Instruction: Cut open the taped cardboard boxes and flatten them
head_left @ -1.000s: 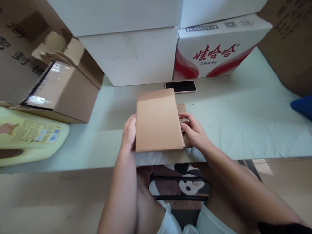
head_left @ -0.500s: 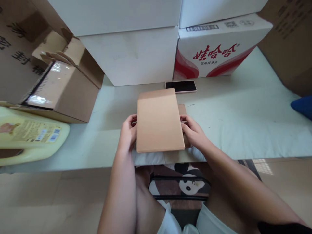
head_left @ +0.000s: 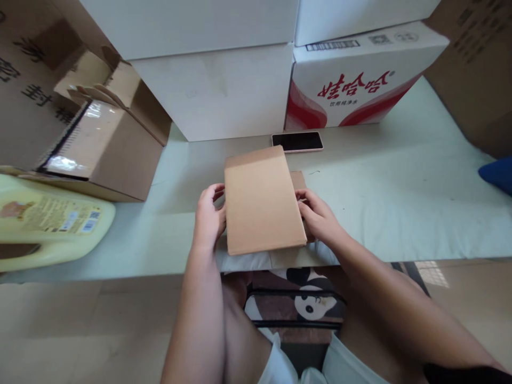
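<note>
While between both hands (head_left: pixel 210 216) (head_left: pixel 319 216), brown carton (head_left: pixel 264 201); beyond, red-lettered "娃哈哈" box (head_left: pixel 356 80).

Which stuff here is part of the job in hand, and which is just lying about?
In hand:
small cardboard box, between both hands
left hand, at its left edge
right hand, at its right edge

Seemingly just lying about:
phone, behind the small box
yellow jug, far left
red-and-white box, at the back
blue thing, right edge, unclear what
</note>
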`<state>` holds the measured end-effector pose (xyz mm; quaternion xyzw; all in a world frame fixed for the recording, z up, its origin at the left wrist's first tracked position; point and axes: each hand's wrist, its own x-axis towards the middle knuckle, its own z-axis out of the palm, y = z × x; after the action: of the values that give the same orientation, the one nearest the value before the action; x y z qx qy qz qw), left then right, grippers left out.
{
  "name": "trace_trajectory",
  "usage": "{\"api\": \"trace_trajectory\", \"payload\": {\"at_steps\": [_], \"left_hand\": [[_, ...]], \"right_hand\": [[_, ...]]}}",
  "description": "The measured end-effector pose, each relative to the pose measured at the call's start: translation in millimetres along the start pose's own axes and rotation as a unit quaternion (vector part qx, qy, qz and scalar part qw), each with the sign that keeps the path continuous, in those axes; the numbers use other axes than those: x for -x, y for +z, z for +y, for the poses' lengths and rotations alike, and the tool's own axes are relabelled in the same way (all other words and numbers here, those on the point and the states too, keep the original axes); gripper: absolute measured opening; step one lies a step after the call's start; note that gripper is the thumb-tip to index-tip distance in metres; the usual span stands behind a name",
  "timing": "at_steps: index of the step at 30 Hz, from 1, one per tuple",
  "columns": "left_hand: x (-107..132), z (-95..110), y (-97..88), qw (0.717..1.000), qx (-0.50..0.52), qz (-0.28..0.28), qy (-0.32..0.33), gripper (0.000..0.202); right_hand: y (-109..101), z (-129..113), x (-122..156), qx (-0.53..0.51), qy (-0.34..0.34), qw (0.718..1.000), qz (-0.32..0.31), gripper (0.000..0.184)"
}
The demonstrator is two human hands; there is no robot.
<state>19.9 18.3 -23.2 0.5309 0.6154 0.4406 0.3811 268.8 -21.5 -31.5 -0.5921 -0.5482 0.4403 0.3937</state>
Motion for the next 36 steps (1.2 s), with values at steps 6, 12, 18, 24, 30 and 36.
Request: {"api": "trace_trajectory", "payload": {"at_steps": [6,12,18,24,30,36], "left_hand": [[1.5,-0.6,0.3,1.000,-0.021,0.002,-0.006,0.027],[2.8,-1.6,0.6,1.000,-0.018,-0.014,0.002,0.026],[2.7,-5.1,1.0,0.999,-0.037,-0.033,0.018,0.028],[5.8,-0.3,3.8,0.996,0.055,-0.063,-0.016,0.026],[7.9,9.9,4.1,0.994,0.065,-0.073,-0.042,0.028],[7.1,9.0,3.9,0.994,0.056,-0.058,-0.067,0.034]], "right_hand": [[0.2,-1.6,0.8,-0.003,0.002,1.000,-0.002,0.024],[0.1,-3.1,0.8,0.000,0.010,1.000,-0.017,0.026],[-0.5,-5.7,1.2,-0.014,0.021,0.999,-0.025,0.023],[-0.9,-8.9,2.4,-0.018,0.033,0.999,-0.026,0.026],[-0.7,-8.3,2.6,-0.001,0.028,0.999,-0.023,0.028],[-0.5,-8.9,3.8,0.005,0.026,0.999,-0.021,0.028]]}}
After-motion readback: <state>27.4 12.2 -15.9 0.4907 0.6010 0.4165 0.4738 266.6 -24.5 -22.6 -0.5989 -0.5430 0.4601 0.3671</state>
